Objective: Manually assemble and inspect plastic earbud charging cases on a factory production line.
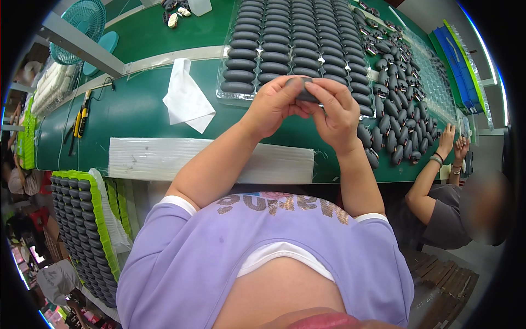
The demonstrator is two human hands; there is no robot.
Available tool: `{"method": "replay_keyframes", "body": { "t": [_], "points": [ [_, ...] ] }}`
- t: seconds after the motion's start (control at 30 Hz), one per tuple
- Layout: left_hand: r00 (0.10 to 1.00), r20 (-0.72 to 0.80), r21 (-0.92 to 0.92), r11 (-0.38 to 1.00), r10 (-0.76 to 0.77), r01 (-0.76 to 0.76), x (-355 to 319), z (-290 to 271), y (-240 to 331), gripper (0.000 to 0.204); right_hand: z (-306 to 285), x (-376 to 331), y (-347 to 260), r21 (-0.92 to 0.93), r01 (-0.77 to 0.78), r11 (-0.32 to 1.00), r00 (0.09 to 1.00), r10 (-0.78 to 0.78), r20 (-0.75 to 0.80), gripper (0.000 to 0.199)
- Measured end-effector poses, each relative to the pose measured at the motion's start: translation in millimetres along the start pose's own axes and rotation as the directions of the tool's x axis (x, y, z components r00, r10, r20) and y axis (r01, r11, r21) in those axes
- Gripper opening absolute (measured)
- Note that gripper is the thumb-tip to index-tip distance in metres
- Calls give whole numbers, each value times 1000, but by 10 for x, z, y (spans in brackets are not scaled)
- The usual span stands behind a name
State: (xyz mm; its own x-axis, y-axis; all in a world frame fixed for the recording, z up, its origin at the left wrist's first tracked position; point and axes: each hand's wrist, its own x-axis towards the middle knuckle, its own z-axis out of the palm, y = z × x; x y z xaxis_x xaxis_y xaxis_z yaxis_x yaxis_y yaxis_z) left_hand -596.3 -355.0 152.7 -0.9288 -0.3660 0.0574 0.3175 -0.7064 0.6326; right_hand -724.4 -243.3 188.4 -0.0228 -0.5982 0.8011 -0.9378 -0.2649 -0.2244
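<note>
Between both hands I hold a dark grey oval shell piece [308, 96], raised over the near edge of a clear plastic tray [233, 98]. My left hand [272, 107] pinches it from the left with thumb and fingers. From the other side, my right hand [337, 112] grips it with thumb and forefinger. Several rows of similar dark grey oval pieces [239, 64] fill the tray behind my hands. To the right, a loose heap of such pieces [402, 120] lies on the green table [142, 104].
A white cloth [186, 97] and yellow-handled pliers [82, 118] lie to the left. White foam strip [208, 159] runs along the near edge. A green crate [98, 219] with grey pieces stands at lower left. At right, a co-worker's hands [452, 143] reach the table near a blue bin [457, 66].
</note>
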Motion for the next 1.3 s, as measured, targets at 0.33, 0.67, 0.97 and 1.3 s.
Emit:
{"method": "replay_keyframes", "body": {
  "t": [0.33, 0.67, 0.97, 1.3],
  "points": [
    [972, 16, 688, 703, 233, -180, -18, 39, -87, 46, -61, -314, 184, 598, -617, 512, 776, 523, 353, 31],
    [976, 87, 800, 570, 201, -188, -47, 112, -68, 62, -182, -334, 249, 549, -823, 145, 503, 632, 589, 26],
    [992, -63, 664, 746, 111, -42, -78, 189, -7, 66, -160, -303, 145, 613, -782, 109, 502, 693, 517, 30],
    [996, -42, 440, 897, 79, -52, -53, 149, -33, 58, -179, -301, 142, 649, -752, 116, 520, 710, 476, 30]
  ]
}}
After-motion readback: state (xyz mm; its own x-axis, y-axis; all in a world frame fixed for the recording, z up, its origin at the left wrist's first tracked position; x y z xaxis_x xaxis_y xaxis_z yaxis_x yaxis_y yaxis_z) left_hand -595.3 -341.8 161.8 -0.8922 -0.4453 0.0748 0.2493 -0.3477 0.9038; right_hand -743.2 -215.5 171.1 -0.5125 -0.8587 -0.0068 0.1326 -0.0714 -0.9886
